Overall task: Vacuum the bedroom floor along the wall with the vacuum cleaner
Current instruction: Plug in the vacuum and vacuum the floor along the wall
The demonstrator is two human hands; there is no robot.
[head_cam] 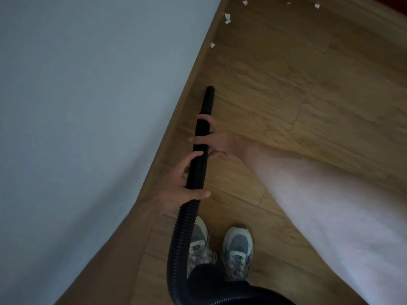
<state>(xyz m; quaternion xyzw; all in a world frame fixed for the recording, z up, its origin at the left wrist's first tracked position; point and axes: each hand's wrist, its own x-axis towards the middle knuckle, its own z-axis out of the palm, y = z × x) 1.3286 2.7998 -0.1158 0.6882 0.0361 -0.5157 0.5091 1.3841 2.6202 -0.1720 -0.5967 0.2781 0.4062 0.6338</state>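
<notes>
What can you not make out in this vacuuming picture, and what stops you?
Head view:
- Vacuum cleaner body: the hose leaves by the bottom edge.
- Nozzle mouth: faces away; floor contact unclear.
- Left shoe: partly behind the hose.
- White scraps: too small to identify.

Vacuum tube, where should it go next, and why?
Probably slide the tube forward along the wall toward the nearest paper scrap. The right hand grips the tube and the left hand the hose, the tip lies short of that scrap, and more scraps lie beyond.
</notes>
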